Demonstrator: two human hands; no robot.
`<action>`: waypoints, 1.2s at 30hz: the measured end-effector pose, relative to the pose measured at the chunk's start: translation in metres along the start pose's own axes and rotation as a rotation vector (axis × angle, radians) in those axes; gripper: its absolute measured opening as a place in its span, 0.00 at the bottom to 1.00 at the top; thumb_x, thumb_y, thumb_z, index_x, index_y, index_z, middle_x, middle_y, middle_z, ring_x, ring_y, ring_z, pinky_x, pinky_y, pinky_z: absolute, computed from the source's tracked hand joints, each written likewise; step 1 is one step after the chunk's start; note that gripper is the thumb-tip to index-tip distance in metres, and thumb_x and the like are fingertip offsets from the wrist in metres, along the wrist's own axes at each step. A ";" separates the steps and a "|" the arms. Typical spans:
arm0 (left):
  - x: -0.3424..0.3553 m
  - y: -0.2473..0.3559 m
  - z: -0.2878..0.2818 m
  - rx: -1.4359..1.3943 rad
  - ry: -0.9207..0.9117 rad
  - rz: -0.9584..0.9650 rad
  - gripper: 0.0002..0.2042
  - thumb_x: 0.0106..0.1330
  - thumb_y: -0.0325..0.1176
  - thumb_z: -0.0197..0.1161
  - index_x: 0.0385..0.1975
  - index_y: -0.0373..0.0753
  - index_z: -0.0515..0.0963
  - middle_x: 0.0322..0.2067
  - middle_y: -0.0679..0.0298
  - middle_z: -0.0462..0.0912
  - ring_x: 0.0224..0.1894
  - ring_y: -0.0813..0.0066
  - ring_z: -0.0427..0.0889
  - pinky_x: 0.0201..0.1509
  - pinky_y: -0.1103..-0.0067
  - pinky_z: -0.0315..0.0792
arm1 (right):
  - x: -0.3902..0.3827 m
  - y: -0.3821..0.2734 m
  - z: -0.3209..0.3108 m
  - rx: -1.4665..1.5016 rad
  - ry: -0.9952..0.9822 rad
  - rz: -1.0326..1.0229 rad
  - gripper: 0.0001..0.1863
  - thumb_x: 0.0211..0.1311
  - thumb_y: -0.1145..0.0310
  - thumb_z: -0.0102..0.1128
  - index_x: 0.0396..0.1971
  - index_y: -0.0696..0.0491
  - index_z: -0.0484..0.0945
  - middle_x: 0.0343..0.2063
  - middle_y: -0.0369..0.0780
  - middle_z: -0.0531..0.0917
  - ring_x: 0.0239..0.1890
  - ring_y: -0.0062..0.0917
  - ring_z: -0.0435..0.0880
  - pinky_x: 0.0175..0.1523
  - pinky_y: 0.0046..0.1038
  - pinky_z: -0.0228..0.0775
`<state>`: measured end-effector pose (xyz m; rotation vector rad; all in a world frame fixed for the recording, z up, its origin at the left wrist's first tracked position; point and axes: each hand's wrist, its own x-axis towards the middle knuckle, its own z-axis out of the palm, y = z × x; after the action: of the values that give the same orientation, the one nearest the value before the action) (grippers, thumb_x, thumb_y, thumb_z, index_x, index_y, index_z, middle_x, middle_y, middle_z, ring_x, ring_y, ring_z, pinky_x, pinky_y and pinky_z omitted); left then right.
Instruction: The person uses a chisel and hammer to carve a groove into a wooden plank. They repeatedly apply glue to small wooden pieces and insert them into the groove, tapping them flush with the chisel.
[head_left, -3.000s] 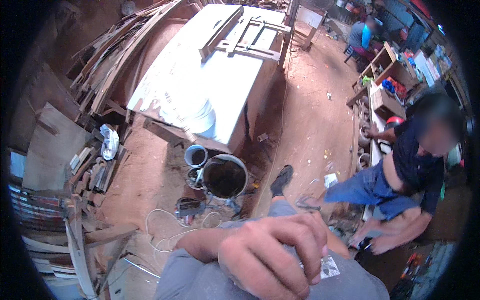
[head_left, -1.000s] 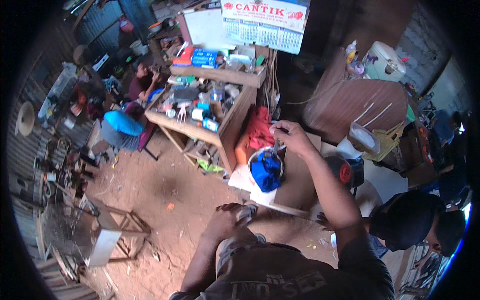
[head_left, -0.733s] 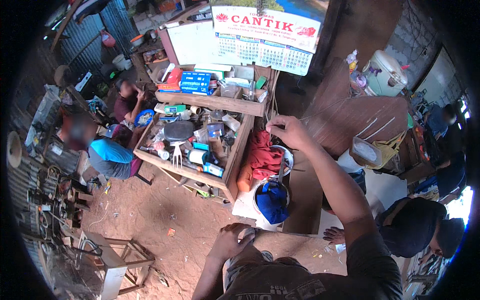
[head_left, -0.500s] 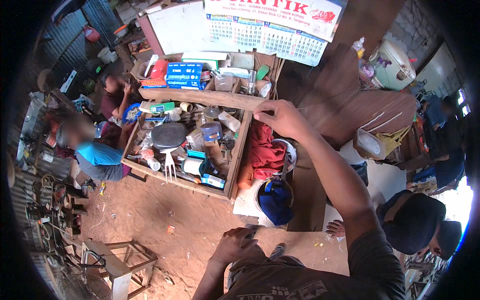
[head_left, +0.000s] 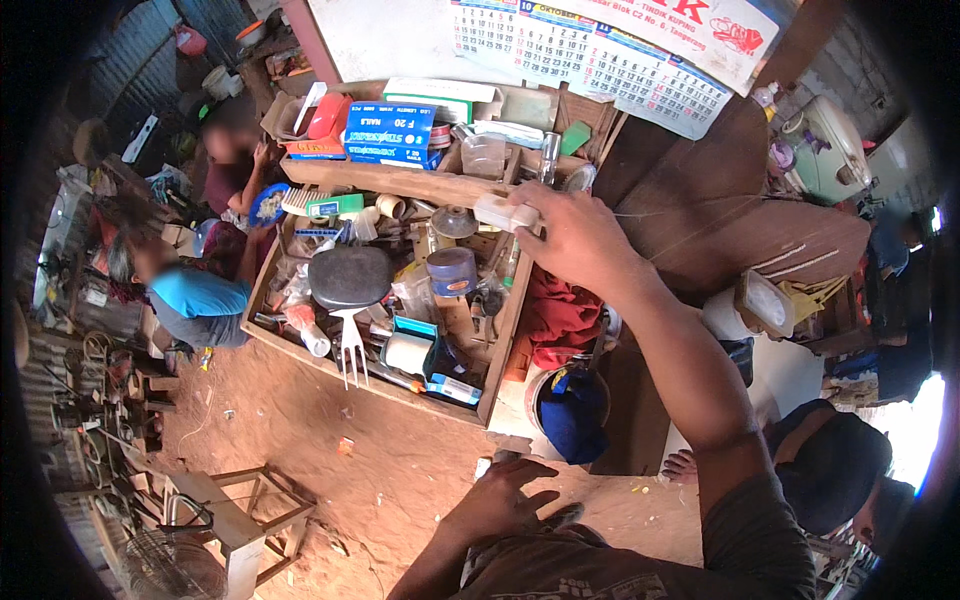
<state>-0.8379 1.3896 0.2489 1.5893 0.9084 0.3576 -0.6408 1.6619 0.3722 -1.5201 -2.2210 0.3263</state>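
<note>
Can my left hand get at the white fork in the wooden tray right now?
Probably yes, with a reach forward and leftward: your left hand looks empty, fingers apart; the white fork pokes over the front edge of the wooden tray, and nothing visible blocks the way.

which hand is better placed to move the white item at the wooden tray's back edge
Likely the right hand, which grips the white item at the tray's back edge. The left hand is nearer the body, spread open and away from the tray.
</note>
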 end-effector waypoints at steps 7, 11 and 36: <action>0.002 0.027 -0.040 -0.096 0.118 0.172 0.18 0.64 0.36 0.76 0.51 0.37 0.85 0.49 0.52 0.87 0.54 0.50 0.84 0.59 0.63 0.78 | -0.030 -0.003 0.038 -0.013 0.119 0.078 0.14 0.62 0.61 0.69 0.44 0.50 0.79 0.33 0.47 0.88 0.36 0.50 0.88 0.43 0.49 0.81; 0.003 0.048 -0.074 -0.193 0.179 0.279 0.17 0.62 0.31 0.78 0.49 0.35 0.86 0.45 0.53 0.89 0.47 0.53 0.87 0.53 0.66 0.81 | -0.047 -0.021 0.045 0.004 0.065 -0.047 0.18 0.66 0.55 0.68 0.47 0.50 0.79 0.28 0.46 0.87 0.33 0.47 0.89 0.40 0.48 0.83; 0.179 0.078 -0.338 1.009 0.912 0.308 0.14 0.75 0.44 0.59 0.47 0.42 0.84 0.52 0.58 0.84 0.61 0.55 0.77 0.67 0.47 0.59 | 0.083 -0.023 0.069 0.176 0.222 -0.325 0.20 0.59 0.81 0.57 0.54 0.58 0.78 0.42 0.56 0.86 0.49 0.49 0.85 0.55 0.51 0.76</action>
<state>-0.9236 1.7537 0.3579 2.5674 1.6991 0.9980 -0.7180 1.7333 0.3388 -1.0299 -2.1520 0.2317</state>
